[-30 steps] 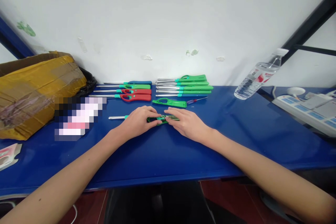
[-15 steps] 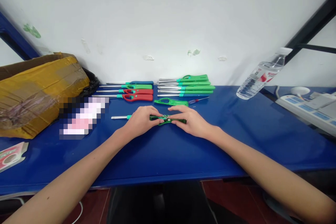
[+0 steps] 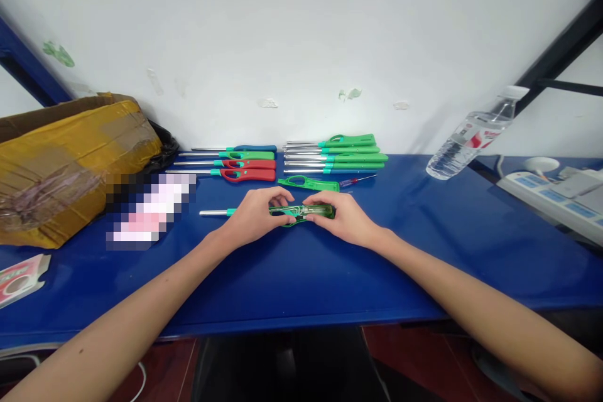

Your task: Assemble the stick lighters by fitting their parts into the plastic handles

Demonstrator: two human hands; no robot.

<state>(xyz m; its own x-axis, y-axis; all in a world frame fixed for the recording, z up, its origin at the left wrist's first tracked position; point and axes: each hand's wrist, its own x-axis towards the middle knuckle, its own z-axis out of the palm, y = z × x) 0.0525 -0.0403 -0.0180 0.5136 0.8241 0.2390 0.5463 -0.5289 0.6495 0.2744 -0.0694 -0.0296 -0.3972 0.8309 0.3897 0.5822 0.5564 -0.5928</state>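
Low over the blue table, a green lighter with its inner parts exposed (image 3: 318, 210) lies between my hands, its metal tube pointing left. My left hand (image 3: 257, 215) grips it near the trigger end, thumb in front and fingers behind. Around the handle's right part, my right hand (image 3: 340, 218) has its thumb and fingers closed. Just behind them rests a loose green handle shell (image 3: 308, 183), with a small screwdriver (image 3: 349, 182) at its right end.
Behind the shell lie several green-handled lighters (image 3: 358, 157); red, green and blue ones (image 3: 252, 174) are to their left. A taped carton (image 3: 70, 169) stands at the left. At the right are a water bottle (image 3: 464, 141) and a power strip (image 3: 546, 191) on the blue table (image 3: 301, 289).
My right hand's fingers have drawn back and curled around the handle's right end, uncovering more of the lighter's inside. My left hand has barely shifted.
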